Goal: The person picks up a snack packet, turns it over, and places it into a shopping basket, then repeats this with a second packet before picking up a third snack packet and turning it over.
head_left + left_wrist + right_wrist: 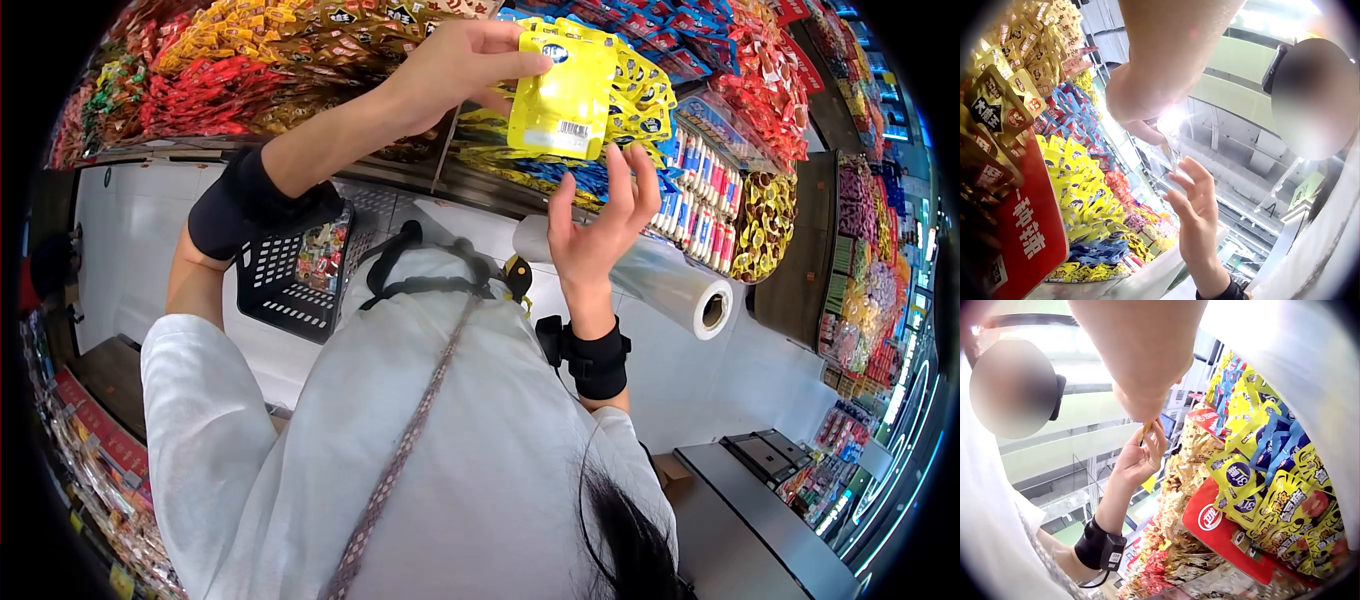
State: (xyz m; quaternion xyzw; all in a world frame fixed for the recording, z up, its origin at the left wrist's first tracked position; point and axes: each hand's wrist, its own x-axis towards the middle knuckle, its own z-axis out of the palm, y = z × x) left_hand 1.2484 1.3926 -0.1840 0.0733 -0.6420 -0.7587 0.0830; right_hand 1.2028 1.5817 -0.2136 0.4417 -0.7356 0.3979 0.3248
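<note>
A yellow packet point(562, 95) with a barcode near its lower edge is pinched at its upper left by the left hand point(455, 68). Just below and right of the packet, the right hand point(604, 222) has its fingers spread and slightly bent, holding nothing visible. In the left wrist view the packet point(1172, 140) appears edge-on in glare, with the right hand point(1196, 215) beneath it. The right wrist view shows the left hand point(1141, 456) pinching the packet's edge; the forearm hides much of the right hand there.
Piles of yellow packets point(648, 95), blue packets point(545, 172) and red packets point(215, 95) fill the shelf ahead. A dark basket point(290, 280) holding some packets stands at lower left. A clear plastic roll point(670, 285) lies below the shelf edge at right.
</note>
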